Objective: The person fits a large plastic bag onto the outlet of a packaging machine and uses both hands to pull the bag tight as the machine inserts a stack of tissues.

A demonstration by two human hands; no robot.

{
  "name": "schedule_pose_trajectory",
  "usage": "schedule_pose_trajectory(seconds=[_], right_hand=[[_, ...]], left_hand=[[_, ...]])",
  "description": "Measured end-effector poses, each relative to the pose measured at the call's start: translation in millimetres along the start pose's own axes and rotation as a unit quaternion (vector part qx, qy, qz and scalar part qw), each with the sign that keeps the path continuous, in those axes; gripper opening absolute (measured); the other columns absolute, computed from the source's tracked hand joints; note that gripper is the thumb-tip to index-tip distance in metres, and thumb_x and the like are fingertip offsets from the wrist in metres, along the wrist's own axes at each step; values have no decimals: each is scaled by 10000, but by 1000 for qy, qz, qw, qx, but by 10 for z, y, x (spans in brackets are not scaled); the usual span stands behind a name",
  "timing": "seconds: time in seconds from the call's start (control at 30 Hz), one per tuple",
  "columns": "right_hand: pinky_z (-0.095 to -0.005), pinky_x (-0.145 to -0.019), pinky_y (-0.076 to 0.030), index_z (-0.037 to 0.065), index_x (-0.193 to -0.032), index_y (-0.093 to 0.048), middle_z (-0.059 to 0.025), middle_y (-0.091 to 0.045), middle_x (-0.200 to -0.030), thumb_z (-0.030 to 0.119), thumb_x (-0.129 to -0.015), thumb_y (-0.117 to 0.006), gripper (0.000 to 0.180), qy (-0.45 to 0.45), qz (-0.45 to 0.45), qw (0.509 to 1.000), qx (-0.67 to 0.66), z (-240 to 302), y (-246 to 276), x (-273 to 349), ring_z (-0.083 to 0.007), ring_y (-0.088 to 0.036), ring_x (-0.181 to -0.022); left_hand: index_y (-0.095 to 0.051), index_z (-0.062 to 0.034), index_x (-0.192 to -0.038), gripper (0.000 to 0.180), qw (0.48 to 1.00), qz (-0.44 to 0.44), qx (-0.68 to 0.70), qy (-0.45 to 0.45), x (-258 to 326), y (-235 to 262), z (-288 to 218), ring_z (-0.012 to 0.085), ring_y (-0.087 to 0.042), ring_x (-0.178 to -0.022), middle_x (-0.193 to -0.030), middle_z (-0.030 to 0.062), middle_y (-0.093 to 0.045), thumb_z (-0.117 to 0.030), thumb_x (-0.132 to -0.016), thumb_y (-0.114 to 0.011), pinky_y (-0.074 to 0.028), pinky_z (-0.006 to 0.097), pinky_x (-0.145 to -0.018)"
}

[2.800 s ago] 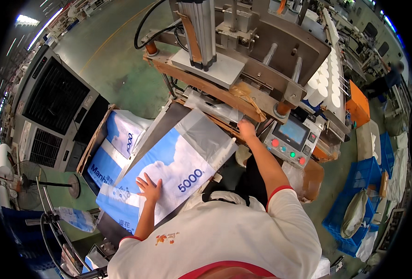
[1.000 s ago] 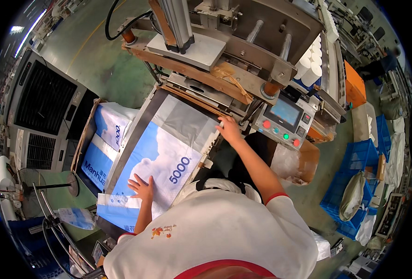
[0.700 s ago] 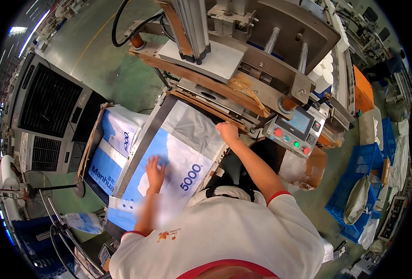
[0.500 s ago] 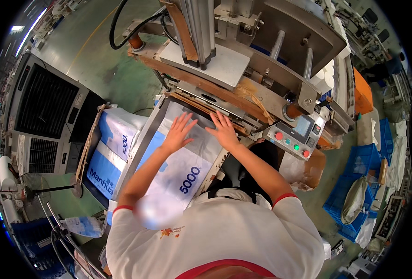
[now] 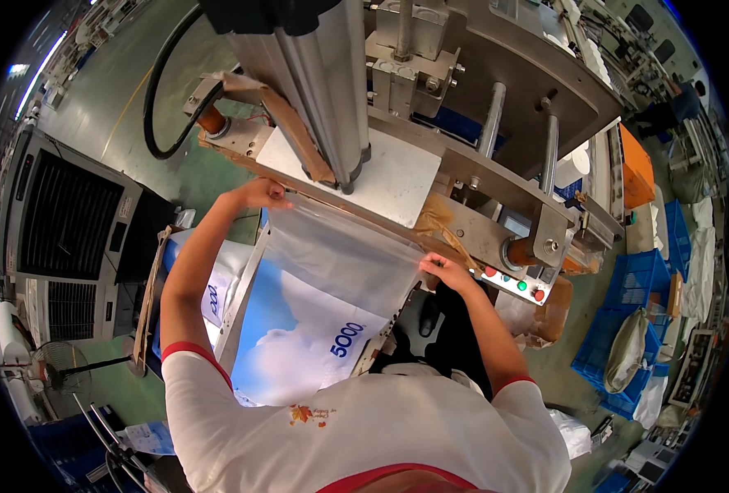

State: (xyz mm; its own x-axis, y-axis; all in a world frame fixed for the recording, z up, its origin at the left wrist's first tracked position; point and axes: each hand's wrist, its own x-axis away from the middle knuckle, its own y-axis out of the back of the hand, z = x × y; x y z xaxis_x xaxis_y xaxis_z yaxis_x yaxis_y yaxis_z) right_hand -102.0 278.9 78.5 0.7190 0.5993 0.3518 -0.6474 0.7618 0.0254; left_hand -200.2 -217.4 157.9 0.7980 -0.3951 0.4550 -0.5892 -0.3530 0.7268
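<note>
A large plastic packaging bag (image 5: 311, 316), printed blue and white with a grey see-through end, lies in front of me. My left hand (image 5: 264, 194) pinches the far left corner of that see-through end, close against the machine's front beam. At the far right corner, my right hand (image 5: 447, 269) grips the bag's edge between thumb and fingers. The see-through end is drawn wide between both hands and meets the sealing machine (image 5: 381, 177) along its beam. What lies under the beam is hidden.
Beside my right hand sits a control panel (image 5: 516, 285) with coloured buttons. More printed bags (image 5: 221, 283) lie in a bin at left. A large air cooler (image 5: 69, 214) and a fan (image 5: 56, 366) stand farther left. Blue crates (image 5: 627, 320) and a cardboard box (image 5: 537, 312) are at right.
Both hands have gone from spread fingers over the bag to gripping its far corners, moving apart. The see-through end is now stretched along the machine's beam. The view has shifted closer to the machine.
</note>
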Motion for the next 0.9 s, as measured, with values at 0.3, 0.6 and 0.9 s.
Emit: schedule_pose_trajectory(seconds=[0.3, 0.6, 0.9], right_hand=[[-316, -904, -425, 55, -1119, -576, -55, -618, -1046, 237, -912, -561, 276, 182, -415, 862, -226, -378, 147, -944, -151, -556, -983], [-324, -862, -449, 52, -1161, -557, -81, -614, -1050, 231, -903, -568, 315, 227, -489, 811, -228, -293, 255, -1039, -189, -556, -977], [-344, -848, -451, 51, -1132, -563, -104, -613, -1034, 224, -893, -569, 296, 222, -513, 810, -176, -255, 191, -1039, -220, -562, -957]], left_hand=[[-644, -39, -850, 384, 970, -64, 189, 139, -675, 282, 299, 247, -608, -769, -818, 96, -647, -418, -822, -591, -436, 390, -808], [-645, -39, -860, 361, 956, -193, 166, 146, -981, 71, 230, 252, -608, -787, -831, 99, -648, -394, -825, -590, -437, 393, -812], [-646, -38, -869, 338, 937, -335, 44, 88, -1029, -251, -131, 257, -608, -804, -844, 102, -649, -369, -828, -589, -437, 397, -816]])
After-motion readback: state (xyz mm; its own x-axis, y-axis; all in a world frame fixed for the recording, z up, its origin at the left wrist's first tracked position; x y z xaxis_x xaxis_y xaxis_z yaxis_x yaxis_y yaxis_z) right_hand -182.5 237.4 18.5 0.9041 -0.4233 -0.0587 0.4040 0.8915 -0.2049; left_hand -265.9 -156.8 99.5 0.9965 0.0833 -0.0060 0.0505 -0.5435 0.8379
